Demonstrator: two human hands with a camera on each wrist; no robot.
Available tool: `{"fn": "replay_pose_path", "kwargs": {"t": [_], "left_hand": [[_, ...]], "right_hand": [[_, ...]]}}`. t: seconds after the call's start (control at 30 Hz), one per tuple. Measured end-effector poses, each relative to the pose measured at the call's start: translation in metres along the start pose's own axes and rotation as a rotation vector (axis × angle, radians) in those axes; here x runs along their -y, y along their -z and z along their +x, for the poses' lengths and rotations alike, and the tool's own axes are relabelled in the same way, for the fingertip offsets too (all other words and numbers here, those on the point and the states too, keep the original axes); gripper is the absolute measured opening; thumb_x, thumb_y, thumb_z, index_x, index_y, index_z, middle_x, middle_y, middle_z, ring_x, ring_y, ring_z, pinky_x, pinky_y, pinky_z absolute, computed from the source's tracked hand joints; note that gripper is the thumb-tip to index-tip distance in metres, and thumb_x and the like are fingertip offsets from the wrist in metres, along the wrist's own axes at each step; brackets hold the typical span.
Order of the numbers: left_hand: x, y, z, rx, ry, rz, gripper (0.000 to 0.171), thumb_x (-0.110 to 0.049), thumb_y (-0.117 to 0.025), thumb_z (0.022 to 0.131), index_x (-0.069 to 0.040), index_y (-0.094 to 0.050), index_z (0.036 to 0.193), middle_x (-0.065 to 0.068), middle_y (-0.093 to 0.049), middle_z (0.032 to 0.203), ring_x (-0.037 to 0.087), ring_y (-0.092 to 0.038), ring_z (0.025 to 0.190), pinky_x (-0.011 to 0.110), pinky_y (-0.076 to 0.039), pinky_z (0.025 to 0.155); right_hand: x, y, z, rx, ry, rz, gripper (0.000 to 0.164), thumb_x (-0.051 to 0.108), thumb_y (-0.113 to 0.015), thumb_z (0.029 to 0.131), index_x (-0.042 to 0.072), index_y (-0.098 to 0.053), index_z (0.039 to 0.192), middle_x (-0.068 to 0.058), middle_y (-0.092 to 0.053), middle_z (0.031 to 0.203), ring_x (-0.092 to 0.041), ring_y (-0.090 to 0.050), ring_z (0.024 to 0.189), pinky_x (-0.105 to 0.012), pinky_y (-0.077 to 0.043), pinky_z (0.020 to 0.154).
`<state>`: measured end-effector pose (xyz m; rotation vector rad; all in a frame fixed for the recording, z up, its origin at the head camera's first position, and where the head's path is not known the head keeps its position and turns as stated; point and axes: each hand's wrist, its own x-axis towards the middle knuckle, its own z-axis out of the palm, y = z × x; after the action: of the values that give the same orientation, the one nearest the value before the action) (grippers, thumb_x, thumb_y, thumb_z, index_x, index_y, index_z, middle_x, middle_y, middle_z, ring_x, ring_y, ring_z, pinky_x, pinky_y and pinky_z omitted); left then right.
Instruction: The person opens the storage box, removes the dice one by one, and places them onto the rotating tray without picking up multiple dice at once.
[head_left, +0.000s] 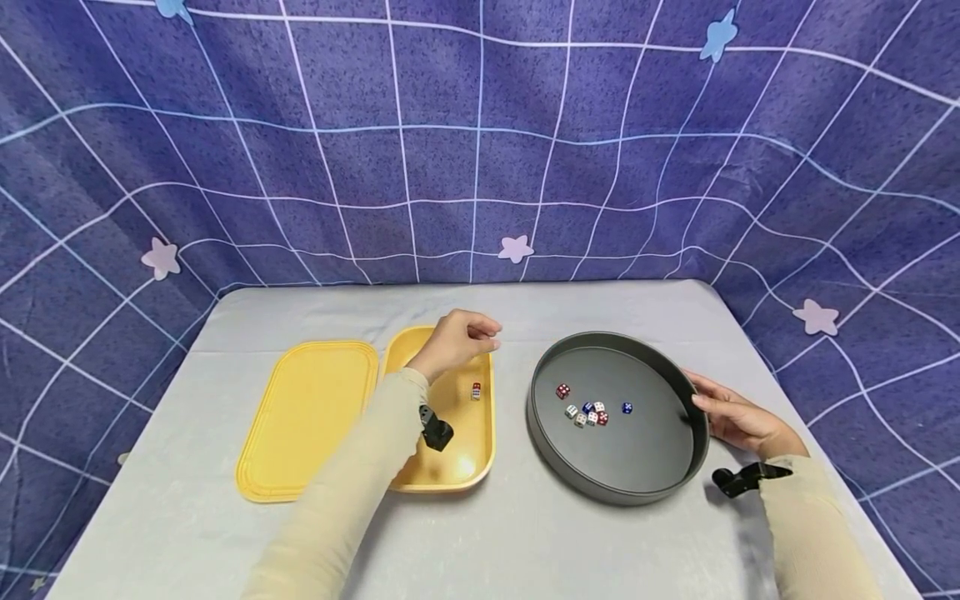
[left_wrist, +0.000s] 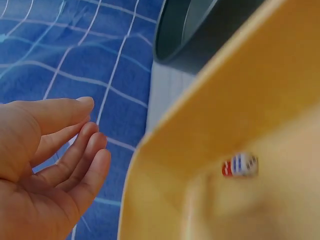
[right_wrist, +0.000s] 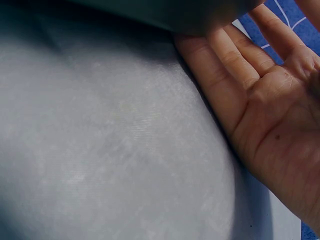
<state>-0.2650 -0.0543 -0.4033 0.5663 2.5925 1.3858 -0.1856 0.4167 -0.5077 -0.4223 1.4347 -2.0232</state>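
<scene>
My left hand (head_left: 459,340) hovers over the far end of a yellow plastic box (head_left: 463,429), fingers loosely bent and nothing visible between them. On the box's floor, by its right wall, a short row of small dice (left_wrist: 241,165) lies together, red at one end and white at the other. To the right stands a round dark grey pan (head_left: 645,454) with several red, white and blue dice (head_left: 591,413) scattered inside. My right hand (head_left: 738,417) holds the pan's right side, thumb at the rim and fingers (right_wrist: 215,75) against the outer wall, their tips partly hidden.
A flat yellow lid (head_left: 322,408) lies left of the box. Everything rests on a table with a pale grey cloth (head_left: 517,533). Behind and beside the table hangs a blue curtain (head_left: 442,167) with grid lines and stars.
</scene>
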Motion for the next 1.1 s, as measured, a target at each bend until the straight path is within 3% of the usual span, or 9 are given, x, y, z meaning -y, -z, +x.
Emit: {"fn": "replay_pose_path", "kwargs": {"t": [0.27,0.6,0.83,1.1], "left_hand": [[0.029,0.011,-0.010,-0.019,0.060,0.014,0.020,-0.005,-0.071,0.084,0.002,-0.071,0.103,0.012,-0.070,0.094,0.019,-0.063,0.084,0.028,-0.051,0.078],[0.061,0.003,-0.016,0.014,0.123,0.044,0.022,-0.001,-0.073,0.081,0.005,-0.070,0.102,0.012,-0.071,0.092,0.018,-0.064,0.082,0.028,-0.053,0.078],[0.070,-0.005,-0.018,0.071,0.102,0.114,0.018,0.004,-0.074,0.078,0.005,-0.070,0.095,0.012,-0.071,0.089,0.015,-0.061,0.077,0.025,-0.051,0.073],[0.068,-0.013,-0.018,0.101,0.082,0.163,0.016,0.003,-0.075,0.076,0.000,-0.073,0.092,0.008,-0.072,0.088,0.012,-0.061,0.076,0.024,-0.051,0.072]], "right_hand": [[-0.002,0.001,0.001,0.009,0.009,0.006,0.053,0.001,-0.025,0.103,0.031,-0.041,0.143,0.007,-0.054,0.138,-0.013,-0.057,0.116,-0.033,-0.048,0.094],[-0.001,0.000,0.000,-0.008,-0.002,0.016,0.053,0.001,-0.025,0.103,0.032,-0.043,0.141,0.008,-0.055,0.137,-0.012,-0.057,0.115,-0.033,-0.048,0.094],[-0.001,-0.001,0.001,-0.028,-0.020,0.000,0.053,0.002,-0.025,0.103,0.034,-0.044,0.140,0.010,-0.054,0.137,-0.010,-0.056,0.116,-0.032,-0.048,0.094],[-0.001,-0.002,0.000,-0.030,-0.014,0.002,0.053,0.001,-0.025,0.103,0.033,-0.044,0.140,0.010,-0.055,0.136,-0.011,-0.057,0.115,-0.032,-0.049,0.093]]}}
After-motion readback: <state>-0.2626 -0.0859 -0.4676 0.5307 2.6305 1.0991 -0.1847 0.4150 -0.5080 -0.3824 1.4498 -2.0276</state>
